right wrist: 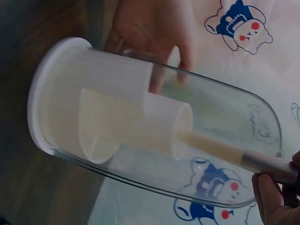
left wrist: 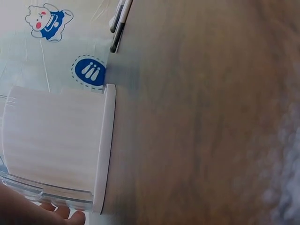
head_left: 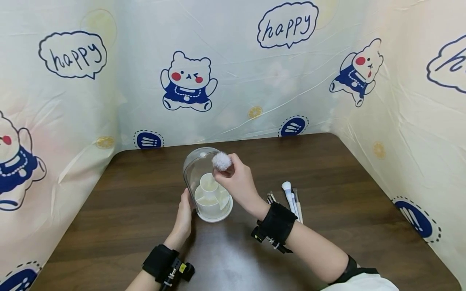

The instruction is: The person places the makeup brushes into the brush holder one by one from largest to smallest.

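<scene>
A white makeup brush holder stands upright on the table, with a clear domed cover behind and around its compartments. My right hand pinches a makeup brush near its fluffy greyish-white head. In the right wrist view the pale brush handle points down at the mouth of the raised central cup; its tip appears to be at or just inside the rim. My left hand rests against the cover's left side, its fingers partly hidden in the head view.
Several makeup brushes lie to the right of the holder, among them a brush with a white head, partly behind the right wrist. The brown wooden table is bounded at the back and sides by a printed curtain.
</scene>
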`<state>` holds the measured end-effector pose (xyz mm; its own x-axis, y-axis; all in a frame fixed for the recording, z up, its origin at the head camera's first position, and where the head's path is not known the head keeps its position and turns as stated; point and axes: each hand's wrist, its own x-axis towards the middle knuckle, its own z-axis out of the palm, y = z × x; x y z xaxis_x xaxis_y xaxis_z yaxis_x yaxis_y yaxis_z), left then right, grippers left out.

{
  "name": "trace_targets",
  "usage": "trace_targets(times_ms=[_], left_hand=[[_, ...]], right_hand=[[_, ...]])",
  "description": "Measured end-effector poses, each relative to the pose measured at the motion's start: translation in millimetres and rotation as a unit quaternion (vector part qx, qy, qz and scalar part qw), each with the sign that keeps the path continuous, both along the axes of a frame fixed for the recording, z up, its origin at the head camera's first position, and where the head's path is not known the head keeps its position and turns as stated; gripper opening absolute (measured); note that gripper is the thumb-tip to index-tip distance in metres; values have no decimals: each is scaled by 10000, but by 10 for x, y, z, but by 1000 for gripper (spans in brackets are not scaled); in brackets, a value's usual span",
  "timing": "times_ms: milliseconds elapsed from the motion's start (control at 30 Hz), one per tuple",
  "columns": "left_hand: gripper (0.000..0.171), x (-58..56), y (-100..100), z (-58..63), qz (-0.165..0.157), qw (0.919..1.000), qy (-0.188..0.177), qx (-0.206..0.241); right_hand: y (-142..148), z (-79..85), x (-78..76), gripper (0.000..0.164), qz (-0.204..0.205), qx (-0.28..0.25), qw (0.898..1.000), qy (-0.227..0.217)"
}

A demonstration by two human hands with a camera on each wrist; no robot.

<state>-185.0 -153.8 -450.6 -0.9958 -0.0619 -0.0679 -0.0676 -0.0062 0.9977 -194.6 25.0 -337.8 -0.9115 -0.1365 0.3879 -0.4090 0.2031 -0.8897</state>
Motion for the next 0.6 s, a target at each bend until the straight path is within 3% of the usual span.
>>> trace_targets(times_ms=[600], left_hand=[[63, 20, -4, 8, -91, 9999, 73, -74]], right_hand=[[-165, -365, -27, 21, 52, 334, 9989, -332]])
